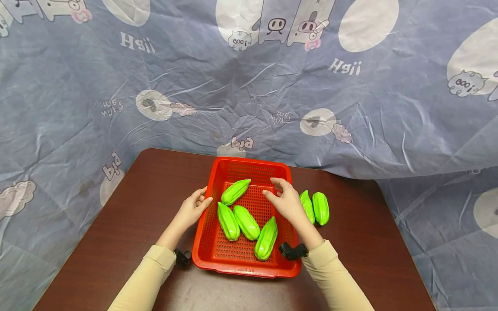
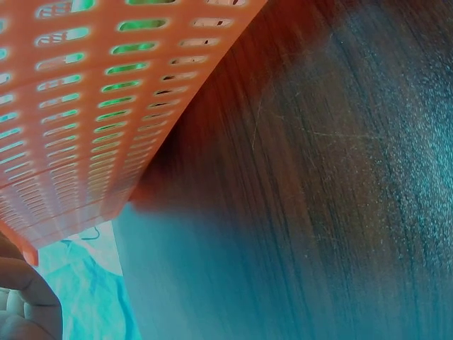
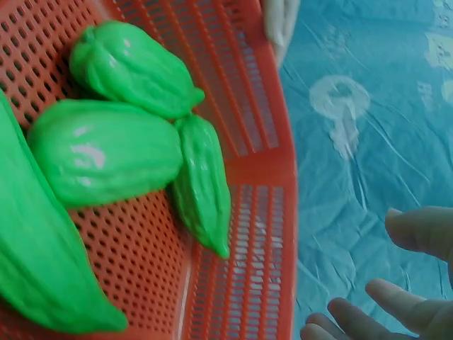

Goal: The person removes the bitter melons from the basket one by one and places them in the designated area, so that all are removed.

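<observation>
A red perforated plastic basket (image 1: 249,271) rests on the table. Inside lie several bright green, ridged, gourd-shaped pieces, among them a tapered one (image 1: 266,239) near the front right and another (image 1: 236,191) towards the back. My left hand (image 1: 193,208) grips the basket's left rim, thumb on top and fingers along the outside; its curled fingers (image 2: 28,290) show at a corner of the left wrist view. My right hand (image 1: 288,199) is over the basket's right side, thumb and fingers spread apart with nothing between them.
Two more green ridged pieces, one of them (image 1: 320,208) fully visible, lie on the brown table (image 1: 362,242) to the right of the basket. A grey-blue printed cloth (image 1: 249,95) hangs behind and around the table.
</observation>
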A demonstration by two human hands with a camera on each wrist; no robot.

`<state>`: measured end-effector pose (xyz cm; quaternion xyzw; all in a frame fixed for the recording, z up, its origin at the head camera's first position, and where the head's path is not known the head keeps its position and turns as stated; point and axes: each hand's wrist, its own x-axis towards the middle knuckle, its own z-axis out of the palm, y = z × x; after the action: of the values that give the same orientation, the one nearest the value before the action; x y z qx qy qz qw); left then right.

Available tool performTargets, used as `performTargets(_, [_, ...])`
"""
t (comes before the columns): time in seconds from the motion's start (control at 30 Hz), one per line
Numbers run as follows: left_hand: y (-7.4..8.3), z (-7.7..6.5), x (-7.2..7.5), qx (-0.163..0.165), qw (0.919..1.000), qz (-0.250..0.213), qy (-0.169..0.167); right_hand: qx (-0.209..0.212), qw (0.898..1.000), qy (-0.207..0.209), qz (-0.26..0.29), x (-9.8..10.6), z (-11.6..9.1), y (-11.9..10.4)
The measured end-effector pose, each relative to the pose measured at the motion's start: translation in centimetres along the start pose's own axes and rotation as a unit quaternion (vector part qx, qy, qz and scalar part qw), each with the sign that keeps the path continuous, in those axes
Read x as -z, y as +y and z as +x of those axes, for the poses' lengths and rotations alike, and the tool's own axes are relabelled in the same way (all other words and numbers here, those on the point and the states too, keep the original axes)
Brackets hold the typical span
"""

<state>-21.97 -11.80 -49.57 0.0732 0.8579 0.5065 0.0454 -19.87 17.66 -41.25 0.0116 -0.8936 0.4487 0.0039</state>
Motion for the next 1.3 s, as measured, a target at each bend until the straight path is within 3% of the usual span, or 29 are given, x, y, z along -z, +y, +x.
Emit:
performTargets(0.33, [0.0,0.0,0.0,0.000,1.0000,-0.005,-0.002,-0.012,0.996,-0.072,-0.049,-2.7,0.1,-0.5])
performTargets(0.63, [-0.1,0.0,-0.1,-0.002,0.9999,-0.010,-0.001,-0.021,0.985,-0.140,-0.103,-3.7,0.3,-0.5])
performTargets(1.3, [-0.2,0.1,-0.1,0.000,0.9998,-0.018,-0.005,-0.040,0.961,-0.196,-0.189,-6.4,0.6,1.1])
